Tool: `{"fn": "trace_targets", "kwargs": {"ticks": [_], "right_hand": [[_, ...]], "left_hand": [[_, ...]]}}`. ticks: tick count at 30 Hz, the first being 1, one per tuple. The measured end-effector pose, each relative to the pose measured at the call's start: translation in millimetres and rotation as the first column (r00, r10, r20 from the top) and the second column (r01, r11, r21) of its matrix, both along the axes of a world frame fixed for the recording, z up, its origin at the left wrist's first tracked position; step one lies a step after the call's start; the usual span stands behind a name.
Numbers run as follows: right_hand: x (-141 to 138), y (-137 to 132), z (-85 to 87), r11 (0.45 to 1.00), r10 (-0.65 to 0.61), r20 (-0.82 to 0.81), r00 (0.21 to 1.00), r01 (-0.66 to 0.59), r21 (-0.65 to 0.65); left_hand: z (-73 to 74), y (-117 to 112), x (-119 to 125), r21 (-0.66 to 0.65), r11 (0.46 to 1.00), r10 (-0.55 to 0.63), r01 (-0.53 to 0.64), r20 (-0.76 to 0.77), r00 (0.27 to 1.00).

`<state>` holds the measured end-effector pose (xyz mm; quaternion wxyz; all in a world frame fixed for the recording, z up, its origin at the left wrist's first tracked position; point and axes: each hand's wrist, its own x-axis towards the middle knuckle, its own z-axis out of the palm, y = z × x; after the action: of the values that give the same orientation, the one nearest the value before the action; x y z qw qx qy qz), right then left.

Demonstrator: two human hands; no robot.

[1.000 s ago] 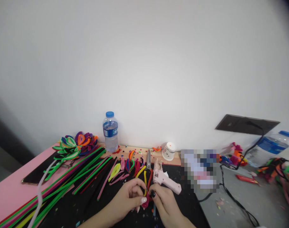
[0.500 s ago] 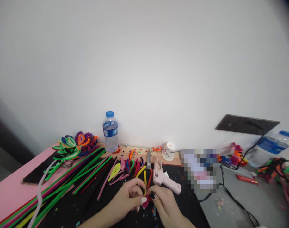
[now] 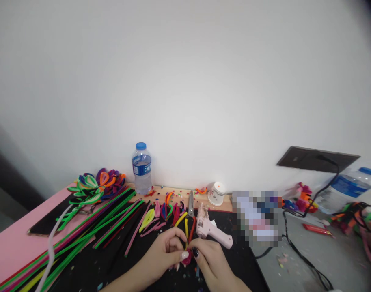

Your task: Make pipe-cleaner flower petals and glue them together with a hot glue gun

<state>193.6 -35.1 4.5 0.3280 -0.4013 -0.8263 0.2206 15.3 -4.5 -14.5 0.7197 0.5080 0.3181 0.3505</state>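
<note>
Both my hands meet at the front middle of the black mat [image 3: 136, 263], fingertips almost touching. A small magenta fuzzy piece [image 3: 187, 258], which looks like bent pipe cleaner, is pinched between them. My left hand [image 3: 164, 253] grips it from the left with thumb and curled fingers. My right hand [image 3: 211, 259] closes on its right side, thumb on top. Fingers cover part of the piece. Just beyond lie scissors [image 3: 190, 205], blades toward the wall, with yellow and red lengths below them. A pale pink glue gun [image 3: 214, 233] lies right of them.
Loose pipe cleaners [image 3: 91, 233] and a pipe-cleaner flower [image 3: 89, 188] lie at left. Bent petal pieces [image 3: 147, 219] are in the middle. A water bottle [image 3: 142, 170] and paper cup [image 3: 216, 194] stand by the wall. A black cable [image 3: 304, 253] crosses the grey table at right.
Very little differs. My right fingertips have shifted slightly at the magenta piece, which stays pinched between both hands.
</note>
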Motion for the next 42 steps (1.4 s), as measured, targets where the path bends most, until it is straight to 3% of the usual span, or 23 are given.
{"fn": "trace_targets", "kwargs": {"ticks": [19,30,42], "right_hand": [[-0.9,-4.0,8.3,0.997,0.007,0.05,0.999,-0.004,-0.072],[-6.0,-1.0,3.1,0.972,-0.032,0.09,0.995,0.052,-0.229],[-7.3,0.1,-3.3,0.993,-0.055,0.107,0.993,0.066,-0.103]], "left_hand": [[-0.2,-0.4,-0.3,0.028,1.0,0.0,0.0,0.024,1.0],[-2.9,0.1,-1.4,0.018,0.998,0.06,-0.06,0.009,0.998],[-0.9,0.4,0.6,-0.001,0.999,0.052,-0.052,-0.014,0.999]]}}
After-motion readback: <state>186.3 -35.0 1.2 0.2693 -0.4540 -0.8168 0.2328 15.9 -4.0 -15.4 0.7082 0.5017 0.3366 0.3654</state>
